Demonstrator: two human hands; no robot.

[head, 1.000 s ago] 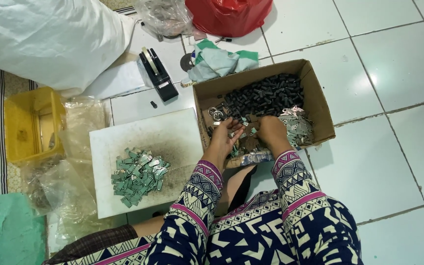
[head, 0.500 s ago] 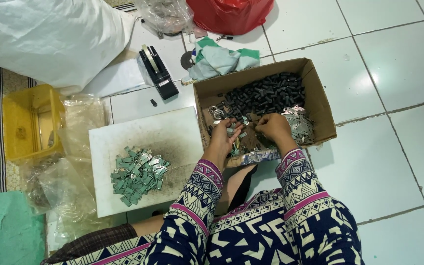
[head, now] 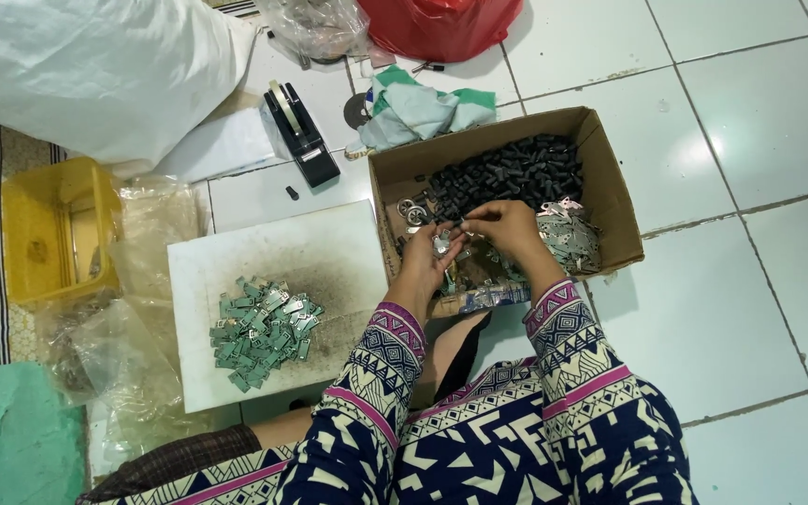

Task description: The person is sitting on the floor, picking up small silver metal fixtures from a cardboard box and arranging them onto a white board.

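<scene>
A person is sitting on the white tiled floor (head: 759, 309), leaning over a cardboard box (head: 610, 187) that is lying just beyond the knees. Around it things are crowding in: a black tape dispenser (head: 301, 136) and a crumpled green and white cloth (head: 423, 108) are lying at the far side, a red plastic bag (head: 441, 23) and a clear bag (head: 315, 23) farther off, and a big white sack (head: 86, 70) is filling the far left corner. To the left of the box a white board (head: 264, 252) is lying flat, carrying a heap of small green-grey metal pieces (head: 262, 332). Left of that, a yellow tub (head: 44, 234) is standing beside loose clear plastic sheeting (head: 133, 346).

Inside the box a pile of small black parts (head: 507, 173) is filling the far half, and a cluster of flat silver metal pieces (head: 568, 238) is lying against the right wall.

Both hands are working inside the box, close together. The left hand (head: 427, 257) is cupping a small silver metal piece (head: 441, 243), its fingers curled around it. The right hand (head: 507, 224) is pinching its fingertips together on something tiny right at the left hand's fingertips; I cannot tell what it is.

The box walls are hemming the hands in on three sides. To the right of the box the floor is lying open.
</scene>
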